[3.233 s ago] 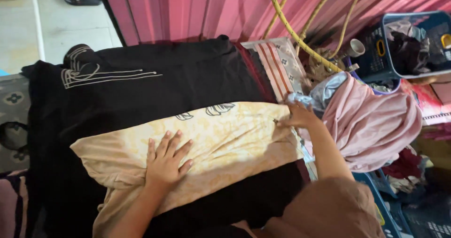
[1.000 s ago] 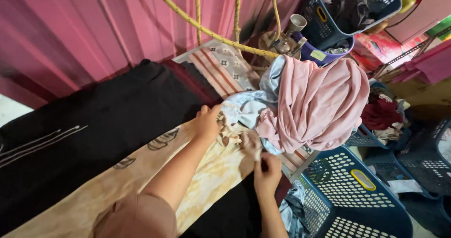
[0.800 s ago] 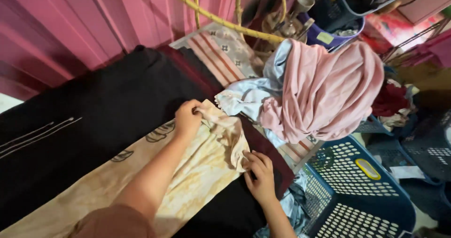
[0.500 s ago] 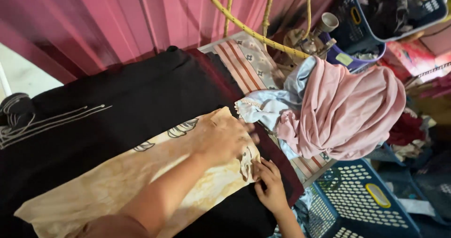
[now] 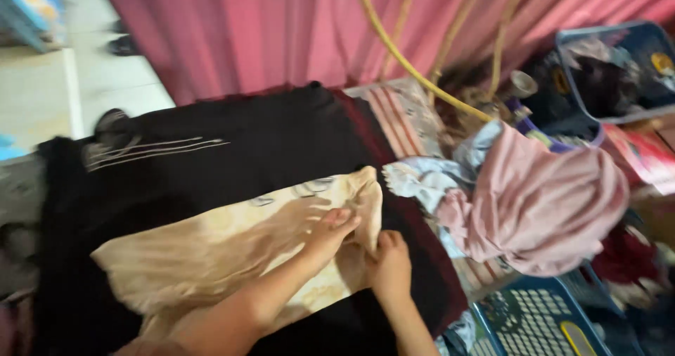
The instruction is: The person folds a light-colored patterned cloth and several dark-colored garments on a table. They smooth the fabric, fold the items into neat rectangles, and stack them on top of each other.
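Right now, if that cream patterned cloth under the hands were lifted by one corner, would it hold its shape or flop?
Probably flop: the cream cloth lies flat with soft wrinkles on the black cloth, and its end curls by the left hand and right hand. It looks thin, so likely light. Pushed, it would probably bunch rather than slide.

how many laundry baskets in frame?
2. One blue basket at the lower right, below the pink garment; a second blue basket with clothes at the upper right. More may lie out of frame.

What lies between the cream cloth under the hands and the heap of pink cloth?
In the head view, a strip of black fabric and a crumpled pale blue garment lie between the cream cloth and the pink cloth.
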